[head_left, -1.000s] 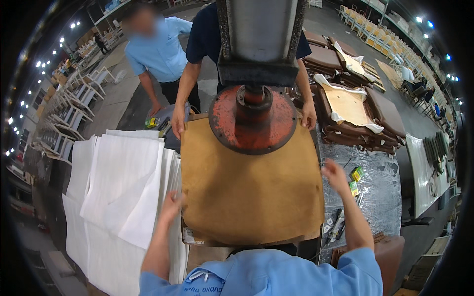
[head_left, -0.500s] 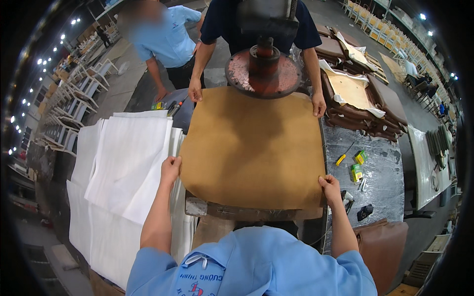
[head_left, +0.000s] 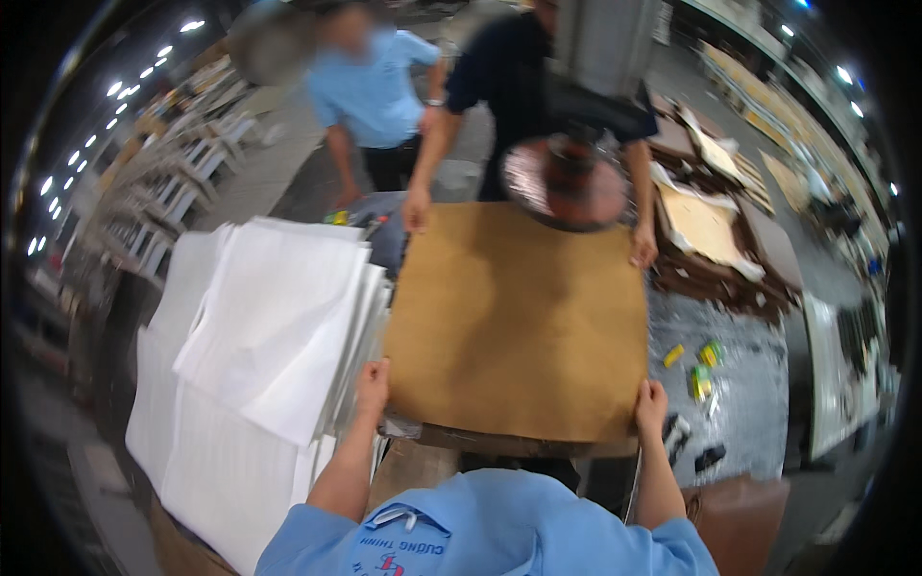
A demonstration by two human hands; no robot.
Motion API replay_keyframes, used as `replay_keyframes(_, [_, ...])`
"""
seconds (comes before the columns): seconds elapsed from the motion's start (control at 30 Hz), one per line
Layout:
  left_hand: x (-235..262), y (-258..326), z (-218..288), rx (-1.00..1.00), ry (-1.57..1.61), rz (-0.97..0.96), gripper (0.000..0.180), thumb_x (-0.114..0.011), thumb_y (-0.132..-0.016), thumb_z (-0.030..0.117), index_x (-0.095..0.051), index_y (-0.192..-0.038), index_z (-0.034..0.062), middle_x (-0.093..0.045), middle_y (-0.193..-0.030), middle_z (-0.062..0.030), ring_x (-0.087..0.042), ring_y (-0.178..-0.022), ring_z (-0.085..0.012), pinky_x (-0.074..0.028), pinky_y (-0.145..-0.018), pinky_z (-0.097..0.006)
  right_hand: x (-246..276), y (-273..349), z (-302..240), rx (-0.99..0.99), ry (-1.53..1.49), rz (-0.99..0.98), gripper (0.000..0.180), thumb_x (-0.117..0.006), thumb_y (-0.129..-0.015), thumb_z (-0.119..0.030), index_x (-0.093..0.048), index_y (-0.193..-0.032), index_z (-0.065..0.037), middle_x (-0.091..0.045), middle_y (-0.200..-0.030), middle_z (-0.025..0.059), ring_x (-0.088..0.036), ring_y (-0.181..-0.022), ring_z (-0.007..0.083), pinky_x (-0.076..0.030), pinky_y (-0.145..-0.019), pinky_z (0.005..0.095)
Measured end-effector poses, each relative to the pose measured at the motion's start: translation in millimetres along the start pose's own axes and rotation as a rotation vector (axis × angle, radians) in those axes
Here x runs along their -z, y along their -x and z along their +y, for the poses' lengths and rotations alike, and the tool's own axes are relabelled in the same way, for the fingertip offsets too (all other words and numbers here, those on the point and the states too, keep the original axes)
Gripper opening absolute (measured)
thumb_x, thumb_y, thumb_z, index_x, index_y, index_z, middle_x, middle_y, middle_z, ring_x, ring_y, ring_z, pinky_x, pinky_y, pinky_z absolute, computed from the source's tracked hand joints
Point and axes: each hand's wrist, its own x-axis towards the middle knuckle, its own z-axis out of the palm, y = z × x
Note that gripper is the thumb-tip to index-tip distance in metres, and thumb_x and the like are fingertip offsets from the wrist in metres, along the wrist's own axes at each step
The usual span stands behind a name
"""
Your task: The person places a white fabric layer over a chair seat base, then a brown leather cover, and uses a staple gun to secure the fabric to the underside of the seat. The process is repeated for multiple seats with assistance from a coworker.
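Head view: left hand [head_left: 373, 376] and right hand [head_left: 651, 403] grip brown board [head_left: 519, 322] corners, arms outstretched.

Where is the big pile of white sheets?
In the head view, the pile of white sheets lies on the person's left, right beside the brown board and by the left hand.

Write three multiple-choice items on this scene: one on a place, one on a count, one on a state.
1. Where does the stack of white sheets lie relative to the brown board?
A. to its left
B. to its right
C. on top of it

2. How many hands touch the board's edges?
A. two
B. three
C. four

3. How does the round press head stand?
A. pressed flat on the board's middle
B. raised above the board's far edge
C. lying on the floor

Answers: 1 A, the sheets sit beside the left hand. 2 C, left and right hand near, a co-worker's two far. 3 B, it hangs over the far edge.
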Motion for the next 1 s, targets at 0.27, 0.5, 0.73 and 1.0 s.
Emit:
replay_keyframes(0.27, [-12,30,-4,0.02,-0.413,0.259,0.047,-0.046,-0.112,0.05,-0.066,-0.104,0.0079,-0.073,-0.096,-0.0298,-0.067,-0.095,-0.0566,-0.051,-0.083,-0.066,-22,7,32,0.04,-0.107,0.011,0.043,-0.051,-0.116,-0.036,-0.065,-0.108,0.003,-0.067,-0.091,0.0137,-0.059,-0.086,0.0228,-0.05,-0.082,0.0384])
replay_keyframes(0.5, [33,13,-14,-0.047,-0.36,0.289,0.019,-0.073,-0.098,0.026,-0.069,-0.108,0.0106,-0.071,-0.101,-0.0165,-0.068,-0.099,-0.0434,-0.054,-0.084,-0.055,-16,1,9,0.049,0.074,0.013,0.041,-0.055,-0.115,-0.035,-0.069,-0.122,0.003,-0.072,-0.101,0.0152,-0.067,-0.092,0.0242,-0.054,-0.081,0.0385])
replay_keyframes(0.73, [209,-118,-42,-0.226,-0.78,0.545,0.055,-0.081,-0.089,0.03,-0.062,-0.133,0.0049,-0.06,-0.134,-0.0212,-0.056,-0.129,-0.0405,-0.043,-0.11,-0.054,16,48,-95,0.014,0.343,0.184,0.046,-0.061,-0.111,-0.034,-0.07,-0.129,0.007,-0.077,-0.109,0.0237,-0.071,-0.101,0.0343,-0.056,-0.09,0.0446])
replay_keyframes(1.0, [364,-156,-64,0.335,0.249,0.046,0.078,-0.065,-0.104,0.062,-0.057,-0.152,0.0011,-0.074,-0.125,-0.0174,-0.072,-0.114,-0.0242,-0.057,-0.098,-0.036,-10,80,-124,-0.074,0.286,0.124,0.059,-0.061,-0.11,-0.044,-0.061,-0.145,0.003,-0.067,-0.137,0.0325,-0.07,-0.117,0.0419,-0.058,-0.097,0.0528])
